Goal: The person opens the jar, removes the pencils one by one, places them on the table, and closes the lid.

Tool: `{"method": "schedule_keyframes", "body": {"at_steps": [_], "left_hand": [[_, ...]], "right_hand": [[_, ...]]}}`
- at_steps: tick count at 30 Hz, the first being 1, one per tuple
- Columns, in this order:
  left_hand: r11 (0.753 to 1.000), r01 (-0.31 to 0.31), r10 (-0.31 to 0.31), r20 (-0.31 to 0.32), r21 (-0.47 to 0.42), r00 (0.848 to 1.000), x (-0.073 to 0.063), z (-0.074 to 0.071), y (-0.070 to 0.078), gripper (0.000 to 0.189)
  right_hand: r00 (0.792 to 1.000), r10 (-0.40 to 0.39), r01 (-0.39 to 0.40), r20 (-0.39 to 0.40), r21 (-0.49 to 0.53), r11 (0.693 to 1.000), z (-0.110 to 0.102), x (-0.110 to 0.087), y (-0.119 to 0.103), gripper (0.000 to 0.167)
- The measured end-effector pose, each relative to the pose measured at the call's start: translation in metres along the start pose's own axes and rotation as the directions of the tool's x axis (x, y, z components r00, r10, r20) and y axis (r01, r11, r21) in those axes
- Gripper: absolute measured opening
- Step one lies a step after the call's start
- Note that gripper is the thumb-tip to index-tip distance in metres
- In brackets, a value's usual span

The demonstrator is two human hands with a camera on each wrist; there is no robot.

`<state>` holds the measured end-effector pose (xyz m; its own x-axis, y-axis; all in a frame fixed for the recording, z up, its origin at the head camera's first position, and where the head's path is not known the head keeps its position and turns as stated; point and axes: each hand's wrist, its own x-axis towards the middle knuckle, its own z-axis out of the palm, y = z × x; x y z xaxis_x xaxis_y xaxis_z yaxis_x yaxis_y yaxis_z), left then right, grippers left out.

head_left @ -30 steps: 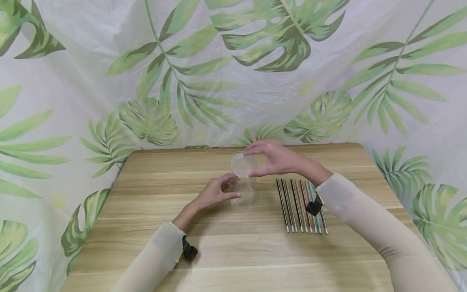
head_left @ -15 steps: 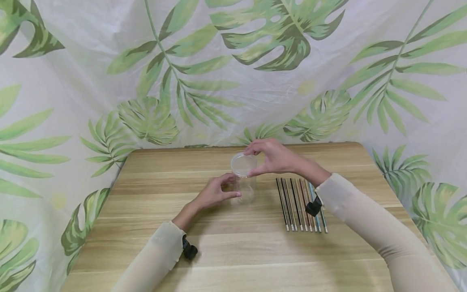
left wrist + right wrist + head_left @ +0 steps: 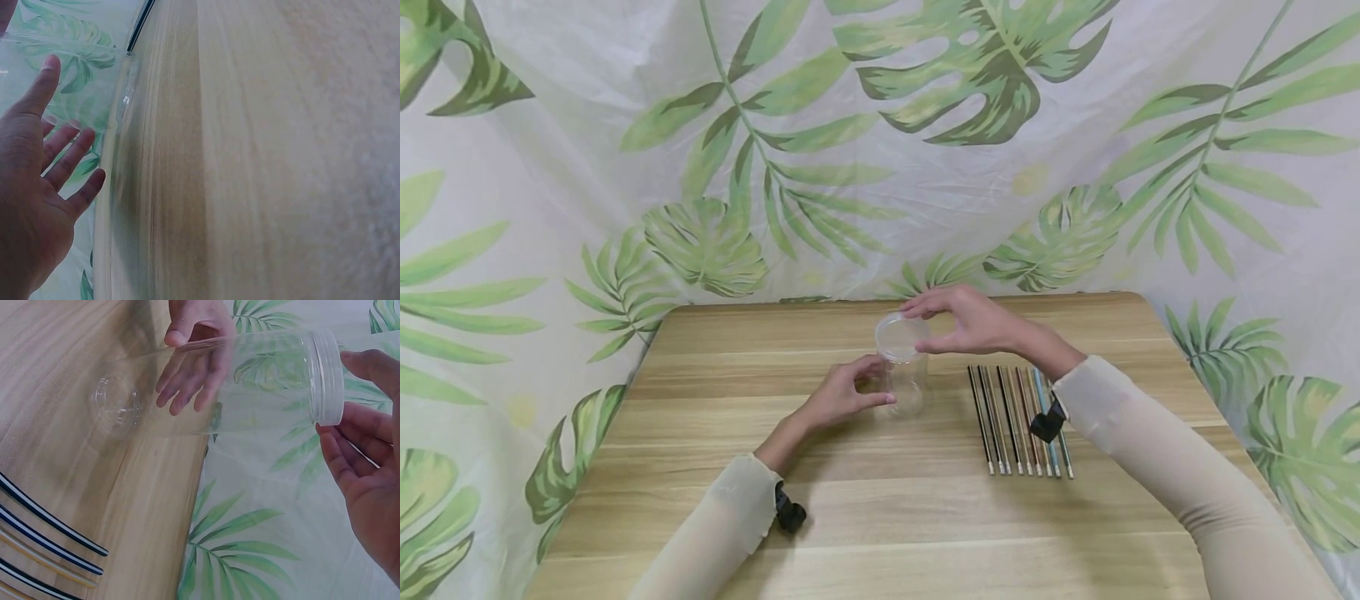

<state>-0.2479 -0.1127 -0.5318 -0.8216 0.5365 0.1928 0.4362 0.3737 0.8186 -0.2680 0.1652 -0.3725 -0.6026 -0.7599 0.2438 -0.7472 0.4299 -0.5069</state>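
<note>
A clear plastic jar point(image 3: 908, 393) stands upright on the wooden table, with a translucent round lid point(image 3: 898, 337) on its top. My left hand point(image 3: 835, 393) holds the jar's lower body from the left, thumb on the near side and fingers round the far side. Through the jar's wall in the right wrist view, the fingers of the left hand point(image 3: 197, 359) show. At the lid's right edge, my right hand point(image 3: 973, 323) grips the rim between thumb and fingers. The lid point(image 3: 329, 378) sits flush on the jar's neck in the right wrist view.
Several pencils point(image 3: 1018, 425) lie side by side on the table point(image 3: 865, 517), right of the jar and partly under the right forearm. Behind the table's back edge hangs a leaf-print cloth point(image 3: 820, 208). Black wrist cameras point(image 3: 790, 512) are strapped at both cuffs.
The right thumb has shifted slightly up and right along the lid's rim, and the right wrist has drawn a little to the right. The left hand and jar have stayed in place.
</note>
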Motion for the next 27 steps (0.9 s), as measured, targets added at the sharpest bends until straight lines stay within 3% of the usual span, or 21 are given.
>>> {"method": "schedule_keyframes", "body": {"at_steps": [13,20,23,27], "left_hand": [[1.0,-0.008,0.008,-0.001,0.022,1.0,0.0,0.0,0.001,0.061],[0.999,-0.008,0.008,-0.004,0.037,1.0,0.0,0.0,0.001,0.063],[0.999,-0.004,0.005,-0.002,0.033,1.0,0.0,0.0,0.002,0.064],[1.0,0.003,-0.003,0.005,0.022,1.0,0.0,0.0,0.002,0.065]], "right_hand": [[0.989,-0.067,0.063,-0.13,-0.037,0.997,0.009,-0.003,-0.001,0.05],[0.983,-0.056,0.044,-0.177,-0.073,0.996,0.013,-0.003,-0.002,0.053],[0.989,-0.027,0.025,-0.146,-0.019,1.0,0.011,-0.003,0.001,0.052],[0.998,0.036,-0.027,-0.05,0.177,0.984,0.005,-0.005,0.009,0.054]]}}
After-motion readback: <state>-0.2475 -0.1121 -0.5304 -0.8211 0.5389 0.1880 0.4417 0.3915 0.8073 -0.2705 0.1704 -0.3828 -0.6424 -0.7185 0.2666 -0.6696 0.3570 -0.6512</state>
